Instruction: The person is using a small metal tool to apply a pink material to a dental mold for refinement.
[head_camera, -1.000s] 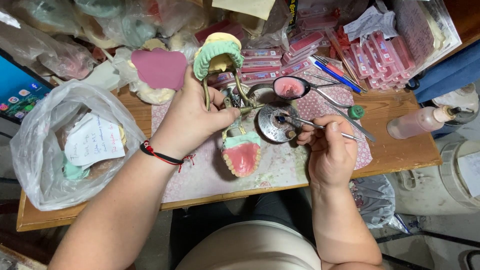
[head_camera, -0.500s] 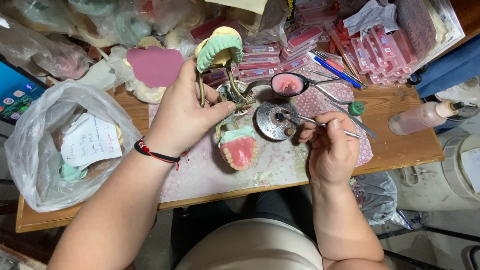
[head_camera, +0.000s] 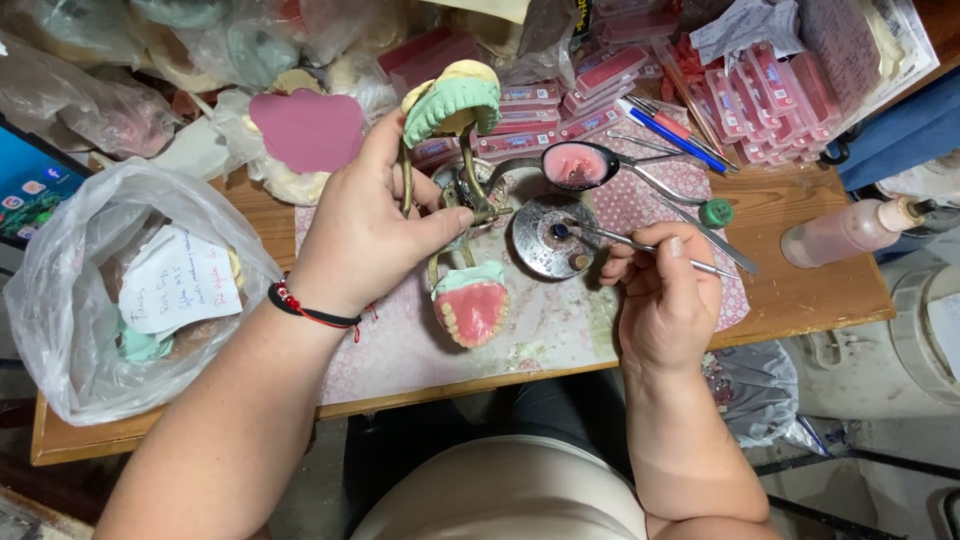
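Note:
My left hand (head_camera: 365, 230) grips a brass hinged frame, a dental articulator (head_camera: 462, 195), swung open on the table. Its raised upper arm carries a green and cream cast (head_camera: 452, 98); its lower part holds a pink wax denture with teeth (head_camera: 470, 310) lying on the patterned mat (head_camera: 560, 320). My right hand (head_camera: 665, 300) holds a thin metal instrument (head_camera: 640, 245) like a pen, with its tip resting at the small round metal burner (head_camera: 550, 235). A wristband sits on my left wrist.
A metal spoon holding pink wax (head_camera: 580, 165) lies behind the burner. Trays of pink wax strips (head_camera: 600, 75) and pens crowd the back. A plastic bag with a paper note (head_camera: 120, 290) sits left, a squeeze bottle (head_camera: 850, 230) right, a phone (head_camera: 30, 185) far left.
The view has shifted slightly. My left hand has stayed on the articulator and my right hand has kept the instrument tip at the burner.

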